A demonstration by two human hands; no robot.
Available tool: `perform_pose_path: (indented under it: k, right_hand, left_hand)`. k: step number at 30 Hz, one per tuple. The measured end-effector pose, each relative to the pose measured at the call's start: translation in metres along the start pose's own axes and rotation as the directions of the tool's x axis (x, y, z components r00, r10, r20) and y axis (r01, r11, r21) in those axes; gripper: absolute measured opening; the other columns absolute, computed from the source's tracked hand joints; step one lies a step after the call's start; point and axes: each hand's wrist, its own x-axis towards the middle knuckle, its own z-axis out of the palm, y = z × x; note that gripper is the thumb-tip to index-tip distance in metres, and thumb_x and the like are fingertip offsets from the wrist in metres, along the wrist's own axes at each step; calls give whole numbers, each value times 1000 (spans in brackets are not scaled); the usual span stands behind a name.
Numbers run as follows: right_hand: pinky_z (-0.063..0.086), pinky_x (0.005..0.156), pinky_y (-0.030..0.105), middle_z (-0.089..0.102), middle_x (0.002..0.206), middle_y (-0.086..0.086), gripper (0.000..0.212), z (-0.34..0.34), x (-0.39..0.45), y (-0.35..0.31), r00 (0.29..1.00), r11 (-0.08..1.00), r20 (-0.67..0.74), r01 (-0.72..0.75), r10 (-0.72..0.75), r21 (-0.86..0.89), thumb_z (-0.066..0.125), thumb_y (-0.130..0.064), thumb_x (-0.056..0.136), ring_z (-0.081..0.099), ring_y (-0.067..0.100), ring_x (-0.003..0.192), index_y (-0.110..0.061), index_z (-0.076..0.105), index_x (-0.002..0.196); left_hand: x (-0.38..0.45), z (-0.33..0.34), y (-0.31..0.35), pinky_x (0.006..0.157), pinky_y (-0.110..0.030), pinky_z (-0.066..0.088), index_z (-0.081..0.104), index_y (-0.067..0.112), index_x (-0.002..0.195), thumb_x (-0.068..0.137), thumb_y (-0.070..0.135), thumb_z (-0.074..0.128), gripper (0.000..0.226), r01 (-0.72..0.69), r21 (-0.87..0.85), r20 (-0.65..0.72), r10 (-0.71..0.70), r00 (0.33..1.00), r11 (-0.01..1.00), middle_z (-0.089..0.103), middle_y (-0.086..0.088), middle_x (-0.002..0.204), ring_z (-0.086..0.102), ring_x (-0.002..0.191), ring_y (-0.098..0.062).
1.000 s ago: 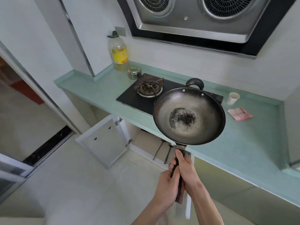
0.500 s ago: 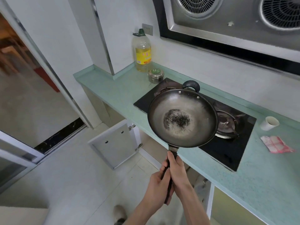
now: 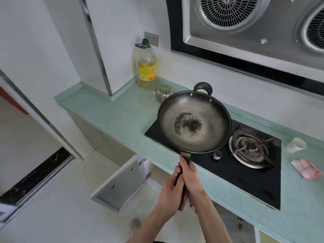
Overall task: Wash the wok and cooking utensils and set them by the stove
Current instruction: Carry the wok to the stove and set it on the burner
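Note:
A dark metal wok [image 3: 215,120] with black burnt bits and a little liquid at its bottom hangs level over the left half of the black gas stove [image 3: 245,174]. Both hands grip its long dark handle: my right hand [image 3: 190,179] sits higher, close to the wok, and my left hand [image 3: 171,195] wraps the handle just below it. The wok's small loop handle points at the wall. The left burner is hidden under the wok; the right burner [image 3: 250,149] is bare.
On the green counter [image 3: 114,116] stand an oil bottle [image 3: 146,67] and a small jar [image 3: 164,92] at the back left, and a white cup [image 3: 296,145] and a pink-white cloth [image 3: 306,168] right of the stove. An open cabinet door [image 3: 122,185] juts out below. The range hood [image 3: 254,25] hangs above.
The wok has travelled left over the stove's left burner and sits lower toward it. My view has swung right, so the right burner now shows. Both hands keep their grip.

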Motion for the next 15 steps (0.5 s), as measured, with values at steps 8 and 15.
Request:
perform_pose_path:
  k: [8, 15]
  right_hand:
    - [46, 65, 37, 48, 64, 0, 28, 52, 48, -25, 999, 997, -22, 29, -27, 78, 56, -30, 105, 50, 17, 57, -13, 43, 87]
    - [49, 66, 39, 52, 63, 2, 30, 60, 103, -41, 995, 998, -97, 16, -11, 52, 56, -30, 105, 53, 21, 60, -11, 48, 82]
  left_hand:
    - [67, -54, 24, 55, -21, 43, 59, 15, 74, 107, 33, 43, 40, -59, 96, 68, 53, 996, 994, 55, 3, 52, 54, 53, -7]
    - [130, -62, 32, 56, -26, 44, 59, 11, 72, 105, 36, 47, 44, 21, 97, 102, -31, 994, 995, 53, -1, 54, 53, 53, -12]
